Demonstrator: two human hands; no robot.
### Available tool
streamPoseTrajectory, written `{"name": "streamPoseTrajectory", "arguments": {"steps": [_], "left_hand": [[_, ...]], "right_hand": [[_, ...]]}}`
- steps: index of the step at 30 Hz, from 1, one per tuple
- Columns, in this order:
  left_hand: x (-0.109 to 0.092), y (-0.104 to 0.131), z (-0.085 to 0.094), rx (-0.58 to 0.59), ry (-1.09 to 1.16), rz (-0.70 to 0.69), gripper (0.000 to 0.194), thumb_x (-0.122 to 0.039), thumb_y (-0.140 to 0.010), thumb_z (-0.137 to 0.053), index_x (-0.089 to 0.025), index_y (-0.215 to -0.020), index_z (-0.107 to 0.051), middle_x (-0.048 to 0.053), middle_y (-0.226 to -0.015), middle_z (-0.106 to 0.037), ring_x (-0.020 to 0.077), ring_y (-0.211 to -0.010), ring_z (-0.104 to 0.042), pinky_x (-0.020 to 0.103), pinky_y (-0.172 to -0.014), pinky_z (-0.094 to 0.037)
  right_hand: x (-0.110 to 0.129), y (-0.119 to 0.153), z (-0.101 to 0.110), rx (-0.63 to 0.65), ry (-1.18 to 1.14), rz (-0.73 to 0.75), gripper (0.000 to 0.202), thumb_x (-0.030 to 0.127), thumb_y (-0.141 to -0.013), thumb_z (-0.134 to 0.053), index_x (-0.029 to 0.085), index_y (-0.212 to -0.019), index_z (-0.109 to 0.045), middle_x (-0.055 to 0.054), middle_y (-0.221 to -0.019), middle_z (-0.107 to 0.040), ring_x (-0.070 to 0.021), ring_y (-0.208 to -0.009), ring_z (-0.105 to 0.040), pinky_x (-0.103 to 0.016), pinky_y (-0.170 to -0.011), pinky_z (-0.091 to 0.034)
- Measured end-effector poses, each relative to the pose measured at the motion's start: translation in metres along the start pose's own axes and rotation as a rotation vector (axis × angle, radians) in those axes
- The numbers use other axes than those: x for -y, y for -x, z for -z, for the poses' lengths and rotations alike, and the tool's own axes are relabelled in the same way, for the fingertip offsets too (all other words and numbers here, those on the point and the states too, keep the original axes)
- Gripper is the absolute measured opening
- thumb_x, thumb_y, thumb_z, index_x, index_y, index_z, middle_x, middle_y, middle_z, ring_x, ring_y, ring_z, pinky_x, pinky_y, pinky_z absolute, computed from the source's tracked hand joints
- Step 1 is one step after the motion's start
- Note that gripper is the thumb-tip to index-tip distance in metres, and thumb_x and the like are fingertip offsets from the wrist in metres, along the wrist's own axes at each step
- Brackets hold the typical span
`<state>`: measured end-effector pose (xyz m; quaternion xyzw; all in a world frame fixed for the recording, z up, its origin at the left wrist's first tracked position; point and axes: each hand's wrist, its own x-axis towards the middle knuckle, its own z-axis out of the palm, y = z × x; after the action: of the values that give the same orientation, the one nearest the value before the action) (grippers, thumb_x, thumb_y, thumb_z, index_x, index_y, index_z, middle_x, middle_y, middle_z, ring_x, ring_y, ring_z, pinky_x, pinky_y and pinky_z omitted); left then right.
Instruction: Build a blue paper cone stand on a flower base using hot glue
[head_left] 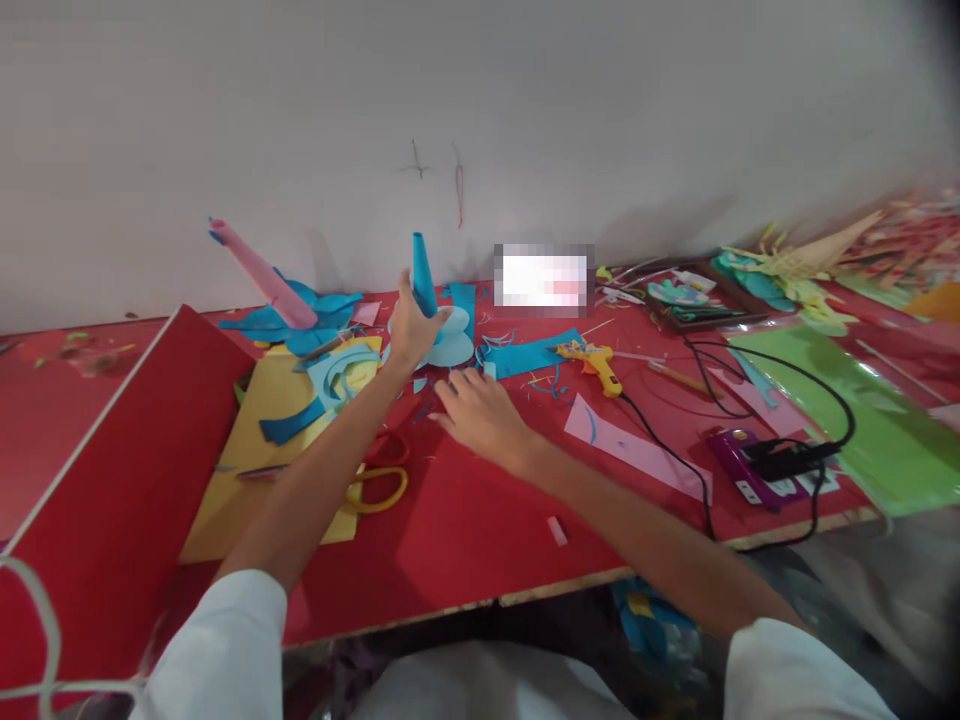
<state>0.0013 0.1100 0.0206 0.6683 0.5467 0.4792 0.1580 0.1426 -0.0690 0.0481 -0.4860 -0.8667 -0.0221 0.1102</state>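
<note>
While my left hand (414,328) clasps one blue cone (424,276), my spread right hand (484,418) perhaps brushes scraps (419,385) near one glue gun (598,364).

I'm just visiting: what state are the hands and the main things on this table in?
Left hand: around the blue cone's lower part; firmness of grip unclear
Right hand: open, palm down, low over the table
Blue cone: upright
Pink cone: tilted
Glue gun: lying down, cord attached; hot or cold unclear
Scissors: lying down, partly hidden; open or shut unclear
Green sheet: lying flat
</note>
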Motion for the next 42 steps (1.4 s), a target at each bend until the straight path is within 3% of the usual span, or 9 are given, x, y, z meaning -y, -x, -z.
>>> {"name": "streamPoseTrajectory", "arguments": {"steps": [4,9,16,21,26,30,36,39,42], "left_hand": [[-0.008,-0.011,-0.004,-0.039,0.003,0.042,0.073,-0.028,-0.084,-0.075,-0.023,-0.15,-0.045,0.008,-0.109,-0.071,0.0234,-0.097,-0.069,0.041,-0.092,-0.055],[-0.022,-0.022,0.017,0.013,0.185,-0.023,0.064,-0.028,-0.088,-0.071,-0.026,-0.145,-0.044,0.008,-0.117,-0.07,0.021,-0.102,-0.07,0.037,-0.092,-0.058],[-0.029,0.022,0.019,0.337,0.378,-0.101,0.059,-0.032,-0.088,-0.07,-0.024,-0.141,-0.047,0.013,-0.129,-0.069,0.0221,-0.117,-0.069,0.039,-0.102,-0.057],[-0.013,0.039,0.009,0.407,0.364,-0.113,0.066,-0.035,-0.087,-0.071,-0.021,-0.147,-0.044,0.016,-0.135,-0.066,0.0227,-0.122,-0.067,0.04,-0.105,-0.055],[0.001,0.049,0.003,0.29,0.315,-0.178,0.086,-0.044,-0.084,-0.079,-0.025,-0.156,-0.036,0.017,-0.153,-0.052,0.0308,-0.146,-0.05,0.05,-0.12,-0.045],[-0.008,0.076,0.012,0.107,0.208,-0.223,0.075,-0.054,-0.094,-0.07,-0.028,-0.156,-0.037,0.015,-0.162,-0.043,0.0332,-0.156,-0.035,0.057,-0.13,-0.028],[-0.037,0.109,0.036,-0.061,0.122,-0.247,0.045,-0.052,-0.104,-0.055,-0.026,-0.141,-0.053,0.013,-0.142,-0.059,0.0275,-0.134,-0.056,0.05,-0.117,-0.046],[-0.043,0.118,0.041,-0.061,0.072,-0.281,0.034,-0.048,-0.107,-0.049,-0.025,-0.13,-0.06,0.011,-0.127,-0.065,0.0253,-0.122,-0.062,0.046,-0.109,-0.051],[-0.047,0.127,0.041,0.004,0.024,-0.354,0.03,-0.042,-0.109,-0.047,-0.024,-0.128,-0.06,0.011,-0.127,-0.065,0.0248,-0.124,-0.062,0.045,-0.11,-0.051]], "right_hand": [[-0.036,0.014,-0.012,0.101,-0.002,-0.096,0.04,0.03,-0.104,-0.053,0.017,-0.142,-0.059,-0.02,-0.145,-0.057,-0.0335,-0.132,-0.052,-0.046,-0.104,-0.048],[-0.055,0.026,-0.017,0.111,-0.044,-0.171,0.05,0.013,-0.098,-0.047,0.017,-0.147,-0.055,-0.018,-0.149,-0.056,-0.0318,-0.133,-0.053,-0.044,-0.105,-0.05],[-0.076,0.033,-0.025,0.039,-0.095,-0.262,0.057,0.007,-0.091,-0.045,0.015,-0.146,-0.055,-0.017,-0.147,-0.059,-0.0316,-0.131,-0.055,-0.043,-0.103,-0.051],[-0.085,0.04,-0.038,-0.055,-0.162,-0.276,0.056,0.004,-0.091,-0.042,0.014,-0.144,-0.057,-0.016,-0.14,-0.064,-0.03,-0.129,-0.058,-0.042,-0.104,-0.049],[-0.092,0.039,-0.043,-0.181,-0.24,-0.372,0.036,0.01,-0.098,-0.045,0.016,-0.126,-0.067,-0.016,-0.119,-0.074,-0.0305,-0.11,-0.066,-0.042,-0.092,-0.05],[-0.092,0.038,-0.036,-0.3,-0.201,-0.386,0.026,0.013,-0.097,-0.054,0.017,-0.116,-0.071,-0.015,-0.108,-0.075,-0.0333,-0.107,-0.065,-0.045,-0.093,-0.048],[-0.091,0.029,-0.011,-0.442,-0.356,-0.351,0.018,0.018,-0.096,-0.059,0.021,-0.109,-0.071,-0.011,-0.108,-0.077,-0.032,-0.109,-0.066,-0.049,-0.099,-0.049],[-0.091,0.018,-0.002,-0.482,-0.582,-0.275,0.015,0.023,-0.096,-0.061,0.024,-0.108,-0.069,-0.008,-0.109,-0.078,-0.0276,-0.106,-0.07,-0.045,-0.096,-0.053],[-0.09,0.01,-0.007,-0.504,-0.813,-0.205,0.013,0.031,-0.095,-0.063,0.025,-0.105,-0.07,-0.006,-0.108,-0.078,-0.0244,-0.104,-0.073,-0.04,-0.095,-0.057]]}}
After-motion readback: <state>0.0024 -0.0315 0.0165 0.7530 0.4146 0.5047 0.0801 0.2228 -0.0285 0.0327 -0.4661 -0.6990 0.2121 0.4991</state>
